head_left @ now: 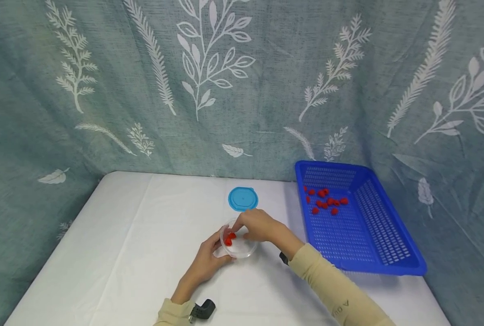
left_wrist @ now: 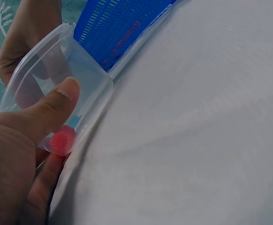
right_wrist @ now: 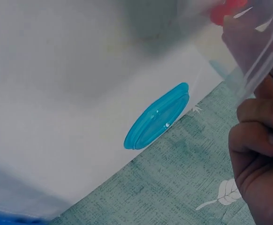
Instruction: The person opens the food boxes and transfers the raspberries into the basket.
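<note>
My left hand [head_left: 207,260] grips a clear round plastic tub [head_left: 242,253] by its side, thumb toward me and fingers behind it. A few red raspberries [head_left: 228,242] lie at the tub's left; one raspberry [left_wrist: 63,141] shows through the wall in the left wrist view. From the right, my right hand [head_left: 258,225] reaches over the rim. Its index finger and thumb are inside the tub, spread apart, with a fingertip at the red fruit. In the right wrist view its other fingers [right_wrist: 254,138] are curled outside the wall. A blue lid [head_left: 243,199] lies just behind the tub.
A blue plastic basket [head_left: 392,226] with slotted walls stands on the right, several raspberries [head_left: 330,202] scattered in its far part. White cloth [head_left: 116,244] covers the table. A green leaf-patterned curtain [head_left: 242,131] hangs along the back edge and both sides.
</note>
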### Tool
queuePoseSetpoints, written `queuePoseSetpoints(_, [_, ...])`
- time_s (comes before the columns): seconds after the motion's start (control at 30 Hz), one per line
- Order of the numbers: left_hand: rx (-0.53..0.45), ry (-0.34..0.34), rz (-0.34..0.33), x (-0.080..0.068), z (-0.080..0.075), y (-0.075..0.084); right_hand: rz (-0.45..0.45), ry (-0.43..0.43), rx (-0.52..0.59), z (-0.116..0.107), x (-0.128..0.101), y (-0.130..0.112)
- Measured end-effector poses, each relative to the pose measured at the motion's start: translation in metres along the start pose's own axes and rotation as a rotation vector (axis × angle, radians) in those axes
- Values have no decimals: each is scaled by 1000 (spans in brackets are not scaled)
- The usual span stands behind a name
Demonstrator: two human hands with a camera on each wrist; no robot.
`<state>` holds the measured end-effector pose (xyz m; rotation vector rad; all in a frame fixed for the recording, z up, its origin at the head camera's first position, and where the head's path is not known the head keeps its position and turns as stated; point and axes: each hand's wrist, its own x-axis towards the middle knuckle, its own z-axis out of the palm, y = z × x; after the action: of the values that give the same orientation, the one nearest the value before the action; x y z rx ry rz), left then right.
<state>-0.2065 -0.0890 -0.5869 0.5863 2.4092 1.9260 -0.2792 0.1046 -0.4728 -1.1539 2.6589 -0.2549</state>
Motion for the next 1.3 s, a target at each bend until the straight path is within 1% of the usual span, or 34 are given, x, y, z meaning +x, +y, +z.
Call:
queuePoseSetpoints(0.23, [9, 12, -9, 1, 1, 1, 46, 50, 35, 12, -3, -3])
queuePoseSetpoints(0.43, [11, 15, -23, 0, 3, 2, 71, 111, 9, 20, -4, -2])
queuePoseSetpoints(0.6, [19, 13, -29, 0, 3, 5, 90, 141, 27, 22, -6, -3])
queuePoseSetpoints(0.7, [26, 10, -34, 0, 2, 7, 100, 157, 24, 23, -7, -4])
queuePoseSetpoints(0.87, [16, 8, -24, 1, 1, 7, 102, 169, -25, 26, -8, -7])
queuePoseSetpoints(1.0, [16, 7, -17, 1, 1, 5, 111, 163, -41, 28, -7, -6])
queuePoseSetpoints(1.13, [15, 3, -16, 1, 1, 3, 134, 159, 12, 28, -6, -5])
queuePoseSetpoints(1.3, [23, 1, -24, 1, 0, 3, 154, 179, 70, 29, -3, -4])
